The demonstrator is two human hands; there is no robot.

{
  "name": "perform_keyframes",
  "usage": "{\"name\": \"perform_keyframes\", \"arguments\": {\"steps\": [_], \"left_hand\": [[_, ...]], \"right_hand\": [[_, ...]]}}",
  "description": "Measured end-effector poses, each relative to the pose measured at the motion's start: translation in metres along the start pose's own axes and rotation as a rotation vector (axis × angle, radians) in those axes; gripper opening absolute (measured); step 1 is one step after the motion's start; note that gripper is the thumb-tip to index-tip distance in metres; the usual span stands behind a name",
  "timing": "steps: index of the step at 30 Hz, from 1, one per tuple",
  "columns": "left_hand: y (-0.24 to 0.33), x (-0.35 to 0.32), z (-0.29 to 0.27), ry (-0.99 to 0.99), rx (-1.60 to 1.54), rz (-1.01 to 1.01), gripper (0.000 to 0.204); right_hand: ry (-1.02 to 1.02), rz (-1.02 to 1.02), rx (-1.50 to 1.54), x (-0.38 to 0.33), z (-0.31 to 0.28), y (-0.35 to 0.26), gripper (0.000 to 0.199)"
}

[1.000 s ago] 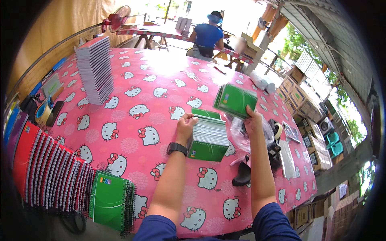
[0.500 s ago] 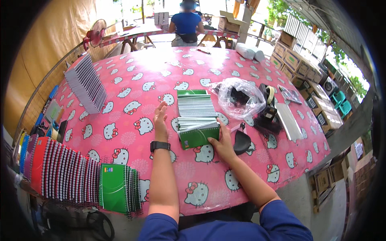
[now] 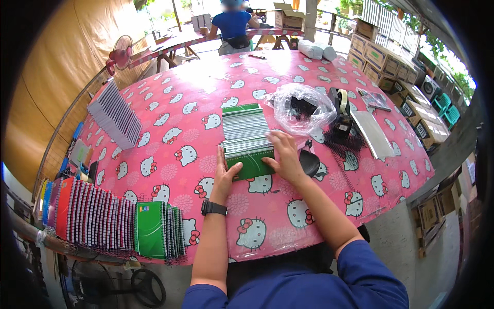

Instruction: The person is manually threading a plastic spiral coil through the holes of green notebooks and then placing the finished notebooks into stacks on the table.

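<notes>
A row of green-covered notebooks lies packed on the pink patterned tablecloth in front of me, page edges up. The nearest one shows its green cover. My left hand, with a dark watch at the wrist, clasps the row's near left side, its thumb on the green cover. On the near right corner, my right hand grips too, thumb against the cover and fingers over the side and upper edges. Just right of that hand lies a dark rounded object whose kind I cannot make out.
Red spiral notebooks and green ones line the left near edge; another notebook stack stands farther back. Rightward are a clear plastic bag, a tape dispenser and a pale flat sheet. A person stands beyond.
My left hand has come down from beside the row onto its left side. My right hand's fingers have shifted up over the right edge. The view has tilted slightly.
</notes>
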State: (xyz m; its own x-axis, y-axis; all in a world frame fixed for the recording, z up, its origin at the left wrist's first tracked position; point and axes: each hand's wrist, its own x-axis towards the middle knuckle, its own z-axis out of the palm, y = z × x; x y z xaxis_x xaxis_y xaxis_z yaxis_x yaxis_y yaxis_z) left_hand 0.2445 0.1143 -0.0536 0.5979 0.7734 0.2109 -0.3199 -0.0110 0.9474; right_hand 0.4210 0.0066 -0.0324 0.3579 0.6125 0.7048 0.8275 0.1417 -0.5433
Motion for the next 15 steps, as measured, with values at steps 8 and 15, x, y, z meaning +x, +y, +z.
{"name": "perform_keyframes", "arguments": {"steps": [8,15], "left_hand": [[0.017,0.0,-0.006,0.371,0.528,0.343,0.062],[0.039,-0.064,0.002,0.02,0.645,0.228,0.056]], "right_hand": [[-0.057,-0.2,-0.166,0.024,-0.005,0.009,0.028],[-0.165,-0.095,0.209,-0.026,-0.044,-0.047,0.02]]}}
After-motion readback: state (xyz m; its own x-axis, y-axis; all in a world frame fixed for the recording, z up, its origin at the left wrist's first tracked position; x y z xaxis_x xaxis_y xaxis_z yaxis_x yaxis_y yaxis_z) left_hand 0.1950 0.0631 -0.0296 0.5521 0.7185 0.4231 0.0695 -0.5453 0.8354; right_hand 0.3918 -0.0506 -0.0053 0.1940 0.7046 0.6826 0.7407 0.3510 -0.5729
